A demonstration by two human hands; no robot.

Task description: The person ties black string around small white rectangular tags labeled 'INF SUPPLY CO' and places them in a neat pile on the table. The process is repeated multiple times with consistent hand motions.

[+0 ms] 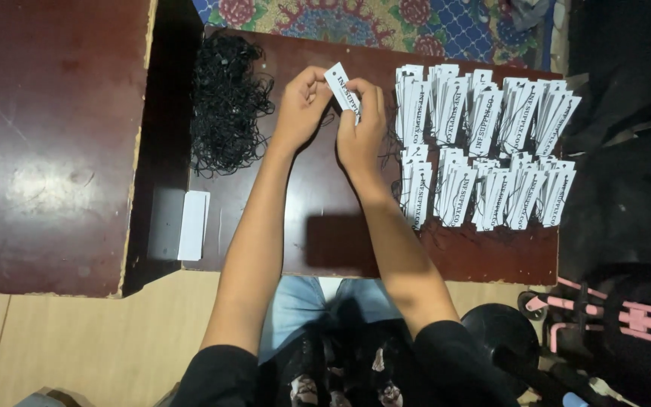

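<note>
1. Both hands, left hand [301, 105] and right hand [363, 120], are pinching one white paper tag [340, 84] above the brown table [325, 241].
2. Stringing seems to be underway; the next move is calling for a loop from the black strings [227, 102], before joining the finished tags [484, 143].

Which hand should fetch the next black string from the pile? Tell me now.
Probably the left hand: the black string pile lies directly beside it, while the right hand pinches the white tag nearer the finished tag rows.

Two hands [333, 113]; ten tag stacks [484, 143]
</note>
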